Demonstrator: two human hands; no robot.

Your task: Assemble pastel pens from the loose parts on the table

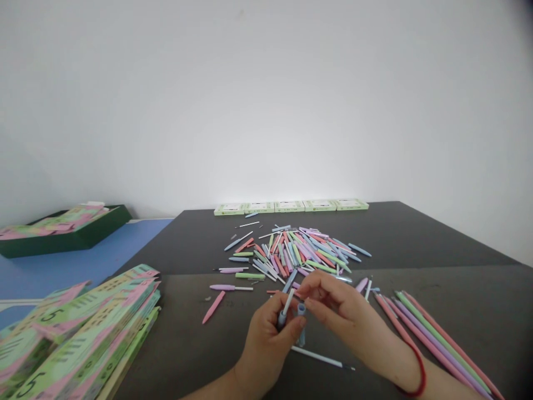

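Note:
My left hand (265, 340) is closed around two light-blue pen parts. One is an open-ended pen barrel (301, 312), held upright between thumb and fingers. Beside it, a blue pen section (282, 319) has a white refill (288, 301) sticking up out of it, tilted to the right. Just above the barrel's open end, my right hand (339, 311) has thumb and fingertips pinched together; whatever is between them is too small to make out. Below both hands a loose white refill (320, 356) with a dark tip lies on the dark table (187, 344).
Beyond my hands lies a pile of pastel pen parts (297, 250). Long capped-looking coloured sticks (441, 339) rest at right. Printed packets (83, 339) are stacked at left, near a green tray (87, 236). Several flat boxes (289, 206) line the far edge.

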